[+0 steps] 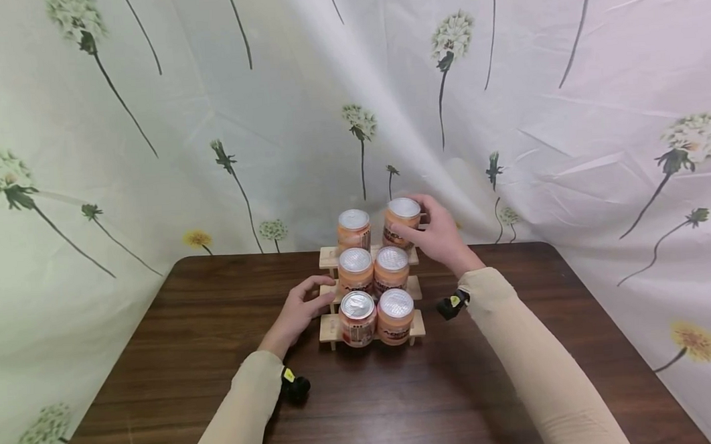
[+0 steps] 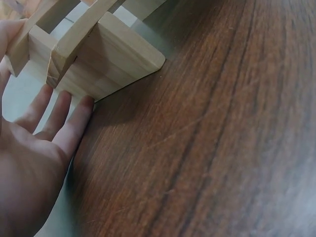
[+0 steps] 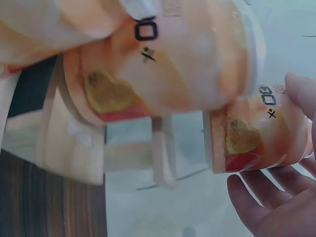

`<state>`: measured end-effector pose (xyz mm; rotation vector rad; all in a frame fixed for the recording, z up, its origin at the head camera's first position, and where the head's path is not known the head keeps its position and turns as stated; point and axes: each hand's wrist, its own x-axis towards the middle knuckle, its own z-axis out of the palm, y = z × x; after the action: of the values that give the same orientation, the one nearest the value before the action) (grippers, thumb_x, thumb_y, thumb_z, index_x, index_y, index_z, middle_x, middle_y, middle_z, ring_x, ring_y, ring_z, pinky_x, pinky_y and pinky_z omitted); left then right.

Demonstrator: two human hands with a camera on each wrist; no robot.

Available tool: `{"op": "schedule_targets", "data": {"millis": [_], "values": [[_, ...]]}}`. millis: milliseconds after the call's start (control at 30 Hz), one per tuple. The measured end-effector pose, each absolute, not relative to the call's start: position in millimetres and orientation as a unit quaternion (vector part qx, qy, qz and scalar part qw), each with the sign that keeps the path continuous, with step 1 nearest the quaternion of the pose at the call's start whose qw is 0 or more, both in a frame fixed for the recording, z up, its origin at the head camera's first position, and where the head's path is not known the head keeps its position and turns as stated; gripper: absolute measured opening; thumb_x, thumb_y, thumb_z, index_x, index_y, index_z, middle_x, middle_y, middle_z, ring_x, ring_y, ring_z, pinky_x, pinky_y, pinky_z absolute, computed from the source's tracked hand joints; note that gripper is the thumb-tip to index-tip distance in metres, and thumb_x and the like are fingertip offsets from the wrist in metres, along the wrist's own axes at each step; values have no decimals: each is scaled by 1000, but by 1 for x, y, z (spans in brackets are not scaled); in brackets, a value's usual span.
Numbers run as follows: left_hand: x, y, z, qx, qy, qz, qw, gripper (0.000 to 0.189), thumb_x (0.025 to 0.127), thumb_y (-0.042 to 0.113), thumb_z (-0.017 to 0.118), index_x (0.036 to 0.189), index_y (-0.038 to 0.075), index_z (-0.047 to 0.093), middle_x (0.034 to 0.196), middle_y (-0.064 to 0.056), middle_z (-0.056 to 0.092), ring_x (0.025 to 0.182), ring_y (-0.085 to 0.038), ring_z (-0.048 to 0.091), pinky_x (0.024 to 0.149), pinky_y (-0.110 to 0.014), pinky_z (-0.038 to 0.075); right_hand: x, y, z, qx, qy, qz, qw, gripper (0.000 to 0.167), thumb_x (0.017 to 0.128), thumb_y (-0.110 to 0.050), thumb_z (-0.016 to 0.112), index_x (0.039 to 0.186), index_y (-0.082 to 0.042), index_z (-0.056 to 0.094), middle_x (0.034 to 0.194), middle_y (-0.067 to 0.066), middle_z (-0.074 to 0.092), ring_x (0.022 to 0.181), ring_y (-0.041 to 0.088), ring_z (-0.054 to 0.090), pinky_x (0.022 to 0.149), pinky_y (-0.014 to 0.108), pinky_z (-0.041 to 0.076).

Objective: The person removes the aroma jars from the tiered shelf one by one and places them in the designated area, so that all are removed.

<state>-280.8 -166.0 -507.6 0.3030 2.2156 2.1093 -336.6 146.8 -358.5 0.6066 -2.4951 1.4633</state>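
Nearest, beige sleeves [image 1: 538, 360] cross the dark tabletop [image 1: 401, 407]; on it stands a three-tiered wooden rack [image 1: 329, 325]; the left hand [image 1: 296, 312], fingers apart, flanks it; the right hand [image 1: 443, 237] has fingers clamped round the rear-right orange can [image 3: 252, 128] at the top tier; probably rigid, slick, fairly heavy; best gripped mid-body.

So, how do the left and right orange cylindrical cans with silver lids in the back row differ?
The right orange can is gripped by the right hand, while the left orange can has no hand on it. In the head view, the right orange can shows dark lettering, the left orange can a small printed panel toward its right side. The right orange can's lid also appears higher there than the left orange can's. Both have silver lids.
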Motion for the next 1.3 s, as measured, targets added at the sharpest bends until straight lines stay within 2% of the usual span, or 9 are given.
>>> {"op": "schedule_targets", "data": {"millis": [167, 433, 600, 800, 1000, 1300], "values": [[-280, -167, -506, 98, 718, 688, 34, 36, 103, 19, 70, 135, 3, 62, 144, -14, 54, 113, -18, 63, 98, -42, 57, -336, 162, -353, 198, -839, 498, 94, 64, 94, -30, 81, 147, -11, 51, 134, 11, 61, 117, 31, 60, 93, 45, 51], [-281, -168, -508, 91, 720, 687, 30, 36, 103, 20, 70, 134, 4, 62, 145, -14, 54, 112, -20, 62, 98, -43, 57, -332, 189, -351, 193, -833, 507, 108, 69, 94, -25, 82, 150, -4, 48, 138, 17, 60, 120, 35, 61, 100, 46, 50], [-281, -169, -509, 94, 725, 681, 27, 36, 103, 20, 70, 135, 4, 63, 145, -15, 54, 112, -21, 62, 97, -42, 57, -329, 205, -355, 175, -840, 501, 112, 70, 94, -25, 82, 151, -5, 47, 141, 18, 59, 122, 37, 61, 100, 48, 50], [-281, -168, -508, 103, 729, 676, 26, 35, 103, 20, 71, 134, 4, 63, 145, -15, 55, 115, -21, 61, 98, -44, 58, -328, 218, -366, 161, -848, 491, 120, 66, 94, -25, 82, 147, -3, 50, 138, 19, 59, 119, 39, 62, 101, 52, 50], [-281, -167, -510, 104, 727, 678, 30, 35, 103, 20, 70, 134, 4, 63, 144, -14, 55, 114, -21, 61, 99, -46, 57, -330, 223, -381, 163, -851, 483, 126, 63, 94, -23, 82, 143, 0, 52, 135, 21, 61, 116, 38, 64, 99, 46, 50], [-281, -167, -508, 105, 721, 684, 25, 33, 102, 16, 71, 131, 1, 63, 144, -15, 55, 117, -20, 59, 96, -40, 58, -330, 225, -407, 144, -865, 467, 112, 63, 92, -26, 84, 139, 2, 53, 131, 20, 63, 114, 35, 64, 95, 45, 52]]}}
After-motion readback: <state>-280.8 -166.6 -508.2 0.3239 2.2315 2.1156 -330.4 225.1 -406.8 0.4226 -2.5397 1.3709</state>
